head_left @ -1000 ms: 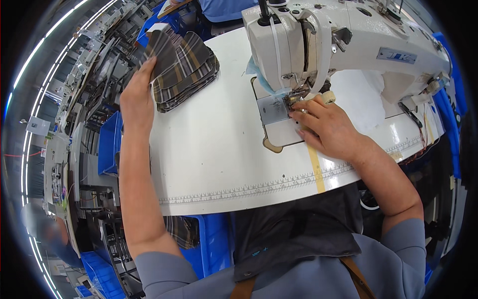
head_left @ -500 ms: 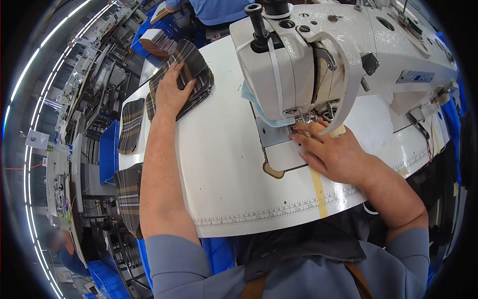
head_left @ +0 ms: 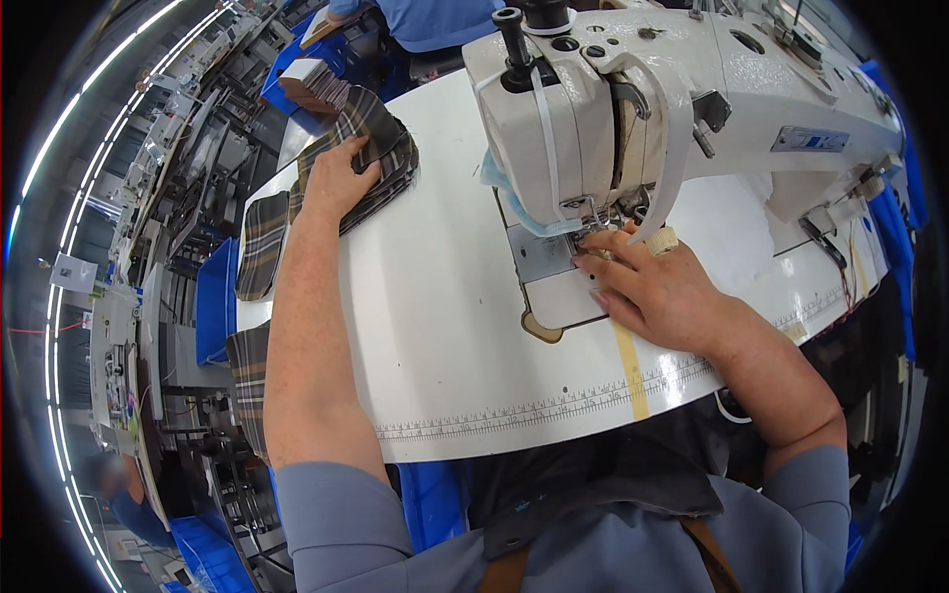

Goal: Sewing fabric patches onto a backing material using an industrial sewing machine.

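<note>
My left hand is at a stack of dark plaid fabric pieces on the far left of the table. Its thumb and bent fingers close on the top piece near the stack's edge. My right hand lies by the needle area of a white sewing machine, fingers stretched out and a little apart. Its fingertips reach the metal plate beside the presser foot, partly hidden under the machine head. I see no fabric under those fingers. A light blue cloth strip hangs on the head's left side.
More plaid pieces lie along the table's left edge, and another plaid pile sits nearer me, partly behind my forearm. A printed ruler runs along the front edge. Blue bins stand left of the table. A person in blue sits beyond it.
My left fingers have drawn closer together on the top plaid piece, and the hand has pulled slightly back. My right hand stays at the needle plate. The whole view has shifted a little.
</note>
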Motion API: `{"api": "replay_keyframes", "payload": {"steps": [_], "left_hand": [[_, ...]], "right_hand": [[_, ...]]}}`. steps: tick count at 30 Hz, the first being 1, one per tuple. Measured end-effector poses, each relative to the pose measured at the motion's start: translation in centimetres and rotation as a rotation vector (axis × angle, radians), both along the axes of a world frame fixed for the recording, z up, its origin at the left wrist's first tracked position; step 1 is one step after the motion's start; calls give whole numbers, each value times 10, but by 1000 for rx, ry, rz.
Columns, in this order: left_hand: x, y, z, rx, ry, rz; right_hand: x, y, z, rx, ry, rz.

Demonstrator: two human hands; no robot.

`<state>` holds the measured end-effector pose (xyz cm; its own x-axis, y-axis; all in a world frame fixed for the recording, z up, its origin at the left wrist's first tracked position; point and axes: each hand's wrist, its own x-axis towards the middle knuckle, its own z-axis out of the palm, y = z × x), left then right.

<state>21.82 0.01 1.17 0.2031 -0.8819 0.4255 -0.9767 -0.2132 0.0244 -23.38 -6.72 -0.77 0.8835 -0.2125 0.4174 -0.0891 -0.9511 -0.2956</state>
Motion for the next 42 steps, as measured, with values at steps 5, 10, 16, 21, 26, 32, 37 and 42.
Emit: {"api": "replay_keyframes", "payload": {"steps": [5, 10, 16, 21, 26, 32, 37, 42], "left_hand": [[-3, -16, 18, 306, 9, 181], [26, -7, 0, 265, -156, 91], [-18, 14, 3, -14, -373, 151], [-30, 45, -22, 190, -265, 226], [-48, 72, -43, 82, -47, 201], [-154, 106, -36, 316, 163, 69], [-245, 155, -26, 383, 121, -53], [-296, 180, -14, 355, 226, -179]], "right_hand": [[-4, 0, 3, -5, -3, -12], [1, -1, 2, 5, -36, 20], [-3, -2, -2, -43, -20, 9], [-3, -3, -3, -75, -69, 19], [2, -7, -16, -62, -118, 31], [-18, -14, -11, -69, -206, 10], [-56, -18, 8, -94, -224, -318], [-112, -28, 17, 12, -119, -361]]}}
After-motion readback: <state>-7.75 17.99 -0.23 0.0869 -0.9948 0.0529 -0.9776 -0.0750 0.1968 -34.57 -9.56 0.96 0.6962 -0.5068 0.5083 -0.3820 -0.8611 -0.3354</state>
